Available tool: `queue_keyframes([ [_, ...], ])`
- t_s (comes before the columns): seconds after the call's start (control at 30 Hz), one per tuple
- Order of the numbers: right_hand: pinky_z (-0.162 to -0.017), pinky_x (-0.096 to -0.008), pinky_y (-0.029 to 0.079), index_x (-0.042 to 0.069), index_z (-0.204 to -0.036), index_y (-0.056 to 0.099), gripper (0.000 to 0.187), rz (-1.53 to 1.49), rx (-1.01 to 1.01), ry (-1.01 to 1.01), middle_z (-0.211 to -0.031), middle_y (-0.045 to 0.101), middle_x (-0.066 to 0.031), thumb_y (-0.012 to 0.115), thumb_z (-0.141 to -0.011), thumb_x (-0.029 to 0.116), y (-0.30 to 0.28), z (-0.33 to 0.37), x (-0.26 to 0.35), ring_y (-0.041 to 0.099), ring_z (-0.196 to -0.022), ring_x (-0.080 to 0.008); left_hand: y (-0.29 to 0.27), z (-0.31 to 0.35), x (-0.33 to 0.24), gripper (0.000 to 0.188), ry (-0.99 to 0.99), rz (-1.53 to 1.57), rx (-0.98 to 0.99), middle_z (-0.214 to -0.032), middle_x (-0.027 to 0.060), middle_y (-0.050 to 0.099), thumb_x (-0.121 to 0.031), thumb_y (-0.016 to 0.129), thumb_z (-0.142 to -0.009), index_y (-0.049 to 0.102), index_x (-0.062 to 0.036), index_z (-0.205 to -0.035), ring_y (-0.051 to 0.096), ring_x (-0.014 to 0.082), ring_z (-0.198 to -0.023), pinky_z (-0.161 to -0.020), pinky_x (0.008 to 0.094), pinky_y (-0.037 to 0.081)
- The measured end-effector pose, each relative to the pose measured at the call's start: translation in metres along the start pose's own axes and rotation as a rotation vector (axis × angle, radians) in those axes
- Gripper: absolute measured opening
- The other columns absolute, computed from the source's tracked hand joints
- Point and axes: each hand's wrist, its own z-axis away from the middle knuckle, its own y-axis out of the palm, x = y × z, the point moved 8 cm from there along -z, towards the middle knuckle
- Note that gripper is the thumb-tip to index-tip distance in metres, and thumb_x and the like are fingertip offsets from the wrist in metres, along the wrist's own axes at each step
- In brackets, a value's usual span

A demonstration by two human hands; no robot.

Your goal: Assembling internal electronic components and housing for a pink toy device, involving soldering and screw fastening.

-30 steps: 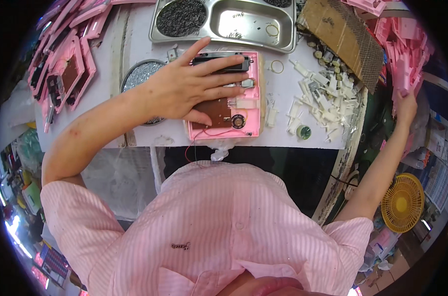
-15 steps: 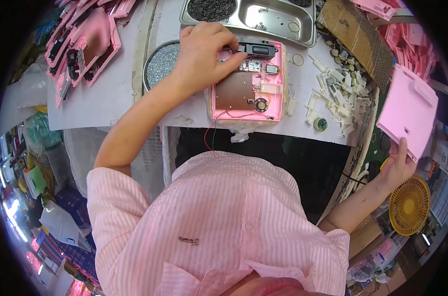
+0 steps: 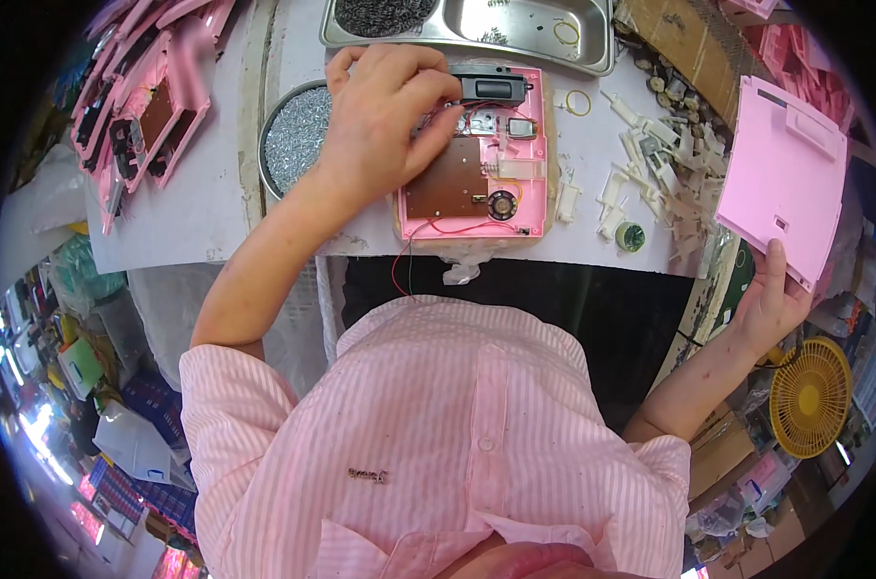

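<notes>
A pink plastic casing [image 3: 536, 207] lies open on the table in front of me. Inside it are a brown circuit board [image 3: 448, 183], a small round speaker [image 3: 503, 205], a black part [image 3: 493, 89] along the far edge and thin wires. My left hand [image 3: 388, 121] bends over the casing's far left corner with fingers curled and thumb close to them, beside the black part. Whatever the fingertips grip there is hidden. Off to the right, my right hand [image 3: 774, 299] holds a flat pink cover [image 3: 780, 179] by its near edge, raised at the table's right side.
A round dish of small silvery pieces [image 3: 298, 135] stands left of the casing. Behind is a metal tray [image 3: 525, 56] with dark screws and springs. White plastic parts [image 3: 650, 164] lie to the right; pink casings [image 3: 153, 106] are piled at far left. A yellow fan [image 3: 810, 398] stands lower right.
The pink cover in my right hand has risen a little and shifted slightly left, turning more face-on. My left hand remains at the casing's corner. The whole view has shifted slightly.
</notes>
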Motion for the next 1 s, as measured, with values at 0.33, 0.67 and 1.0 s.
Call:
queue_keyframes([
  [0.33,-0.092,-0.0413,0.062,-0.01,-0.135,0.052,0.045,-0.08,0.023,0.006,-0.128,0.062,-0.0239,0.064,-0.092,-0.011,0.017,0.008,-0.007,0.067,-0.111,-0.0281,0.026,-0.03,-0.038,0.018,0.23,-0.095,0.112,-0.103,-0.0025,0.062,-0.015,0.072,-0.079,0.072,-0.0172,-0.096,0.058,0.0189,-0.102,-0.098,0.0425,0.036],
  [0.67,-0.095,-0.042,0.053,-0.01,-0.134,0.053,0.053,-0.182,0.163,-0.093,-0.126,0.064,-0.0164,0.069,-0.084,-0.006,-0.012,0.052,0.004,0.067,-0.108,-0.0286,0.04,-0.03,-0.044,0.015,0.243,-0.131,0.173,-0.104,-0.0012,0.064,-0.014,0.072,-0.082,0.068,-0.0142,-0.096,0.059,0.0197,-0.102,-0.099,0.0412,0.035],
  [1.0,-0.07,-0.036,0.056,0.01,-0.104,0.075,0.025,-0.038,1.229,-0.335,-0.101,0.072,-0.0086,0.067,-0.086,0.025,0.176,0.142,0.054,0.068,-0.085,-0.0271,0.012,-0.026,-0.01,0.015,-0.207,0.386,0.244,-0.086,0.0117,0.069,-0.012,0.063,-0.095,0.065,-0.0021,-0.105,0.067,0.0278,-0.077,-0.07,0.0366,0.052],
])
